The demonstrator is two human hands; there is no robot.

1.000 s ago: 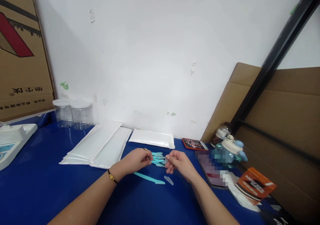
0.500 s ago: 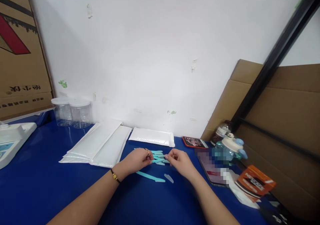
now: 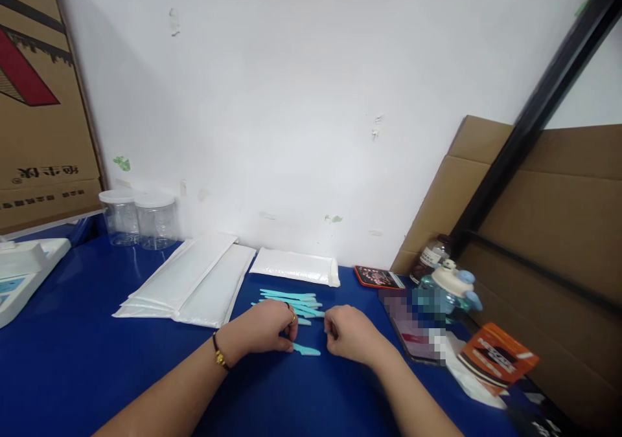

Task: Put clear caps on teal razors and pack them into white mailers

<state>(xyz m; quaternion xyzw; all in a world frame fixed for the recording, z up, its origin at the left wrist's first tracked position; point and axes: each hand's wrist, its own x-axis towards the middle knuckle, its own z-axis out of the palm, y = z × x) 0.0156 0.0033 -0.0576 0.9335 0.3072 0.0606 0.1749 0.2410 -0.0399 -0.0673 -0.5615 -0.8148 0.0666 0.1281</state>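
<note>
Both hands have come down from the pile of turquoise razors [image 3: 291, 300] to the single razor [image 3: 305, 350] lying nearer the person on the blue bench [image 3: 72, 366]. Left hand [image 3: 265, 328], fingers curled, covers that razor's handle end; whether it pinches it cannot be told. Right hand [image 3: 350, 336], fingers bent inward, rests just beside the razor's free end. Behind the pile lie white padded envelopes [image 3: 194, 281]; a phone [image 3: 413, 330] lies to the right.
</note>
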